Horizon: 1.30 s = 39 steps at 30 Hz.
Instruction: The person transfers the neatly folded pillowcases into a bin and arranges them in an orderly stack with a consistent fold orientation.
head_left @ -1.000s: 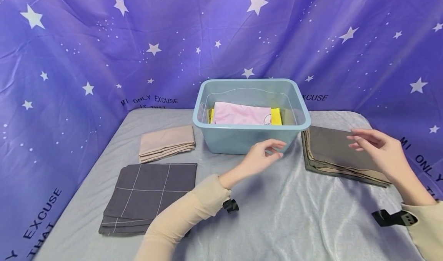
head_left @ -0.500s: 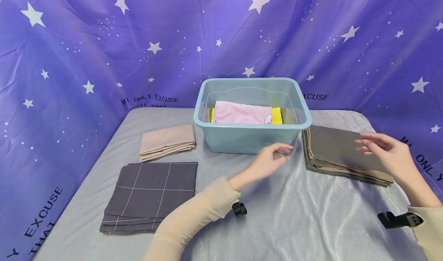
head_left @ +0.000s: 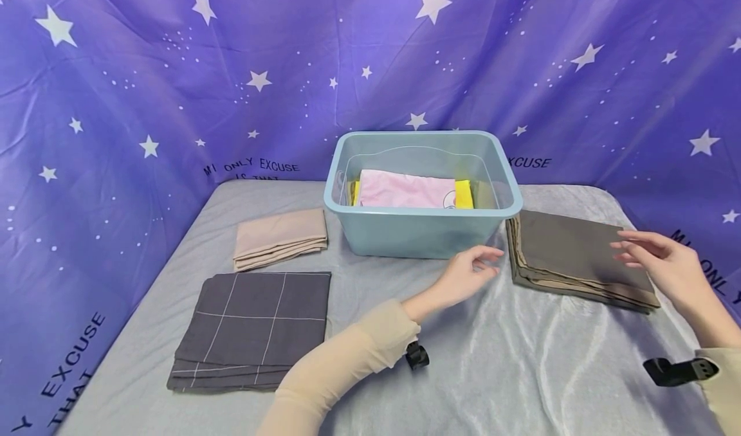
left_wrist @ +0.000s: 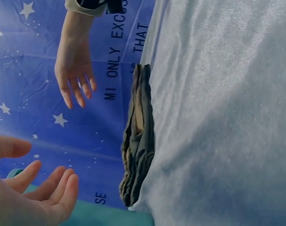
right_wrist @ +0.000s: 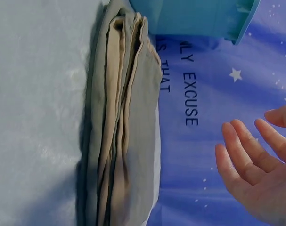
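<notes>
In the head view my left hand (head_left: 467, 274) hovers in front of the bin's lower right corner, fingers loosely bent and holding nothing. My right hand (head_left: 666, 262) hangs over the right end of a folded dark olive cloth (head_left: 573, 246), whose layers show a tan inner side. The right wrist view shows that hand's fingers (right_wrist: 246, 150) spread and apart from the olive cloth (right_wrist: 143, 113). A light blue plastic bin (head_left: 417, 233) stands at the back middle. Inside it lie a folded pink cloth (head_left: 399, 190) and a yellow cloth (head_left: 463, 195).
Left of the bin lies a folded beige cloth (head_left: 280, 235). Nearer the front left is a folded dark grey cloth (head_left: 255, 323) with white grid lines. All rest on a light grey velvety cover (head_left: 492, 372). A purple star-patterned curtain (head_left: 289, 50) hangs behind and at both sides.
Both hands have drifted to the right and slightly down, the left one toward the olive cloth and the right one toward its far right end. The cloths and the bin stay put.
</notes>
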Tool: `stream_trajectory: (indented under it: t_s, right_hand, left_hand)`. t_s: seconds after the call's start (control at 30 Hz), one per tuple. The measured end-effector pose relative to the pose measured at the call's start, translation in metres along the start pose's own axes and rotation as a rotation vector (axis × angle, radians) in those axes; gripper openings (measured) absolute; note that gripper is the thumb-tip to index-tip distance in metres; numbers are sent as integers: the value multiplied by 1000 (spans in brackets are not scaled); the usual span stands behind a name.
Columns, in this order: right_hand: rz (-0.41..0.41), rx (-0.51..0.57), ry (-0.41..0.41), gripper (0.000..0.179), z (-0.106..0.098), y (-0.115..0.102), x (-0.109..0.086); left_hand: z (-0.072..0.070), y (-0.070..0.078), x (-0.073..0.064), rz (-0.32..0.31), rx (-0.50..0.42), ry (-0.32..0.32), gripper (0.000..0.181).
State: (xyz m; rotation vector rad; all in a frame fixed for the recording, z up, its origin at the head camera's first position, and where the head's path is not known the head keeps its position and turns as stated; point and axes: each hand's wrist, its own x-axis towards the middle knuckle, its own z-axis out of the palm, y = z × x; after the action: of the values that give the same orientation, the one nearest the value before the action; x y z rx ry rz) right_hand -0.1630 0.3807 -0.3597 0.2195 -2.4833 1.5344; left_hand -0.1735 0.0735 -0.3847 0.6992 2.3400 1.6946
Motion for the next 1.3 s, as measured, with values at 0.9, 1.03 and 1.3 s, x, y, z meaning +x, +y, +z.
stream_trajectory:
  t_s: [0.9,1.03,1.3]
  right_hand:
    - [92,-149,65,16,-24,68,5]
    - [83,-176,62,16,-32,92,8]
    - [128,-237,98,25,-52,160,23]
  left_hand:
    - [47,-15,21,-58,29,85,29]
    - [52,-18,24,-63,23,119,28]
    - [57,-22,29,-75,8,139,28]
